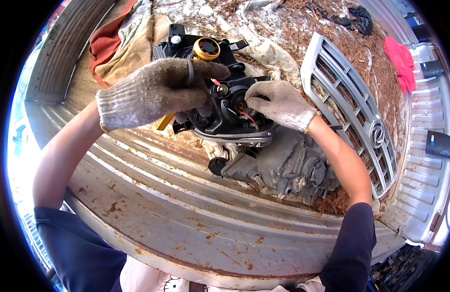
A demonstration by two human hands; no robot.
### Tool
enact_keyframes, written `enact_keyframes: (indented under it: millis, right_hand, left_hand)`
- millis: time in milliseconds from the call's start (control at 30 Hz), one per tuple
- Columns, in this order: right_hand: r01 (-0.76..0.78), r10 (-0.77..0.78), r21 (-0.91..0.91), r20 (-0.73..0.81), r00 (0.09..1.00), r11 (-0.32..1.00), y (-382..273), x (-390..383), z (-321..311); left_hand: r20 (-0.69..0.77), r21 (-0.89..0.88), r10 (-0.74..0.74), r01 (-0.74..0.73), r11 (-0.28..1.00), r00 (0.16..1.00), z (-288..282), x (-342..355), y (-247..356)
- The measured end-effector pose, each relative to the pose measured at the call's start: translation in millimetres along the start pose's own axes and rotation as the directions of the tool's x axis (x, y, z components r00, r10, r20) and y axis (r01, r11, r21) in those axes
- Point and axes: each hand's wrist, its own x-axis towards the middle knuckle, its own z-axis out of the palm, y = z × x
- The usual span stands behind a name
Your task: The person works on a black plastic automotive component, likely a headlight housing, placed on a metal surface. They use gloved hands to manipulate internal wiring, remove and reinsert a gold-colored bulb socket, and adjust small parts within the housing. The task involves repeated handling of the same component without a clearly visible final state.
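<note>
A black headlight housing [237,127] lies with its back facing up, its round opening [238,103] showing copper-coloured parts and a red wire [247,117]. My left hand [159,87], in a grey knitted glove, reaches over its left side with the fingers curled. At those fingertips is a small round metal-ended part [223,89] beside a red-tipped wire [215,82]. My right hand [278,101], gloved too, pinches thumb and finger at the opening's right rim; what is between them is hidden. A yellow-rimmed round black piece [206,48] shows beyond my left hand.
A dusty older headlight [288,163] lies nearer me. To the right leans a silver car grille [351,109]. Rusty ribbed metal of a truck bed [152,204] and its raised edge run in front of me. Burlap [140,51], an orange-red cloth [105,46] and a pink cloth [400,65] lie farther off.
</note>
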Motion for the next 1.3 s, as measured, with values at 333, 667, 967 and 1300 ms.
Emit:
enact_keyframes:
  millis: [333, 667, 967, 1300]
  right_hand:
    - [0.187, -0.043, 0.319, -0.409, 0.911, 0.929, -51, -4, -19]
    - [0.328, -0.270, 0.078, -0.412, 0.870, 0.941, -52, -14, -17]
    - [0.476, -0.401, 0.036, -0.487, 0.776, 0.878, -44, -2, -12]
    - [0.228, -0.244, -0.100, -0.197, 0.950, 0.968, -62, 4, -32]
  left_hand:
    - [0.025, -0.046, 0.016, -0.015, 0.999, 1.000, -2, -2, 2]
    - [0.008, -0.067, 0.096, -0.095, 0.993, 0.995, 1, -3, 1]
    - [0.006, -0.002, -0.025, 0.025, 1.000, 1.000, 4, -4, 6]
    - [0.069, 0.308, -0.237, 0.205, 0.929, 0.969, 3, -1, 31]
